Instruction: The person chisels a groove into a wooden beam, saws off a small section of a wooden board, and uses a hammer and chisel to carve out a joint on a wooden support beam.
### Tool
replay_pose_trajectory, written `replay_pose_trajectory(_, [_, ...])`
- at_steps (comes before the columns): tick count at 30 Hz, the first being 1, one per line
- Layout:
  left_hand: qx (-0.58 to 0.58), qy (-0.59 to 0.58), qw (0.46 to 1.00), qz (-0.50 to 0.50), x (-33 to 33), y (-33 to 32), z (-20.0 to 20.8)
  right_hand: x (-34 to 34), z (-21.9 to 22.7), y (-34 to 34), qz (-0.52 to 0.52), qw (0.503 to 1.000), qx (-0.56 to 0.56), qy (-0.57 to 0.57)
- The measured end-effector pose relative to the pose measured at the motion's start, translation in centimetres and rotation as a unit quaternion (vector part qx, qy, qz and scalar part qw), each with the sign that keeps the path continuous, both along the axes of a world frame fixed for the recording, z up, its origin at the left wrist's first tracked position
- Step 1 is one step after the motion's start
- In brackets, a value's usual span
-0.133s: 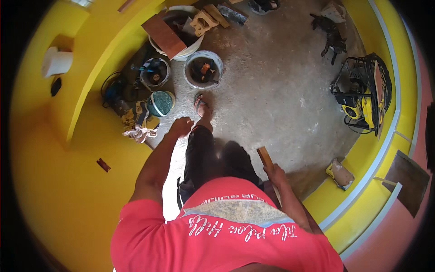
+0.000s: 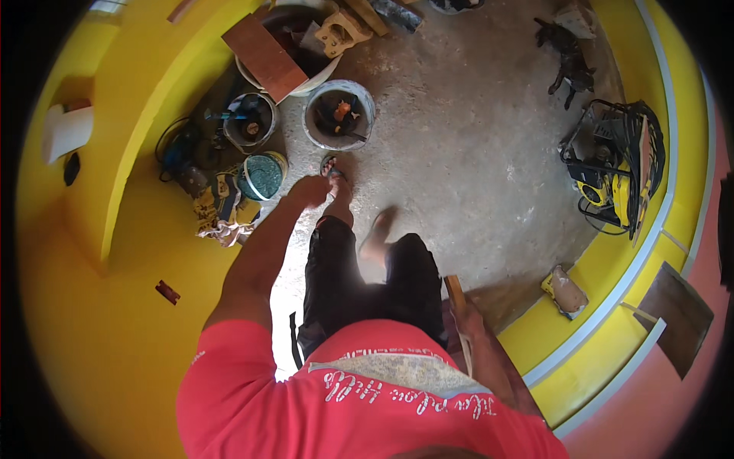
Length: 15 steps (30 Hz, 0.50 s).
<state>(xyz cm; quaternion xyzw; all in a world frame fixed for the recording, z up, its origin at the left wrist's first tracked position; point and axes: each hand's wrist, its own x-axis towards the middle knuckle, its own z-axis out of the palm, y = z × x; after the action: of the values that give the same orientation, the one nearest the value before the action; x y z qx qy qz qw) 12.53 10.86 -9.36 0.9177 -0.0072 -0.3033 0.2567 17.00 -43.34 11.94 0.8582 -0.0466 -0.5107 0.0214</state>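
My left hand (image 2: 310, 191) hangs low in front of me with its fingers curled in, and nothing shows in it. It is nearest my left foot (image 2: 335, 170), which wears a sandal, and a bucket with dark green contents (image 2: 260, 177). At my right side, my right hand (image 2: 470, 317) is closed around a piece of wood (image 2: 454, 289), whose upper end sticks out past the fingers. A dark brown board edge runs beside my right forearm; whether it is joined to the wood I cannot tell.
Ahead stand a grey-white bucket (image 2: 368, 115), a smaller bucket (image 2: 273, 126) and a large tub (image 2: 321, 80) with a reddish-brown board (image 2: 264, 57) across it. On the right are a yellow-black machine (image 2: 623, 183), a torn bag (image 2: 566, 294) and a lying black dog (image 2: 564, 57). Yellow walls curve around.
My left hand has swung slightly forward, closer to my left foot. My right hand and the wood have moved back toward my body. My right foot, blurred, has come into view.
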Motion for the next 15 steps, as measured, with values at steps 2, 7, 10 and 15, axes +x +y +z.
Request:
replay_pose_trajectory(2, [-0.035, 0.008, 0.999, -0.026, 3.5, -2.5, -1.5, -0.8, 3.7, -2.1, -0.036, 0.997, -0.065, -0.004])
replay_pose_trajectory(7, [0.002, -0.023, 0.999, 0.029, 7.2, -2.4, -14.3, -1.5, 1.4, -6.0, -0.049, 0.995, -0.085, -0.009])
replay_pose_trajectory(10, [0.011, 0.035, 0.996, 0.078, 10.5, -4.6, -18.3, -0.3, -0.4, -7.3, -0.071, 0.994, -0.083, 0.02])
replay_pose_trajectory(15, [0.001, 0.023, 0.973, 0.231, 11.9, -6.6, -23.4, 3.4, -2.1, -5.4, 0.005, 0.985, -0.159, 0.062])
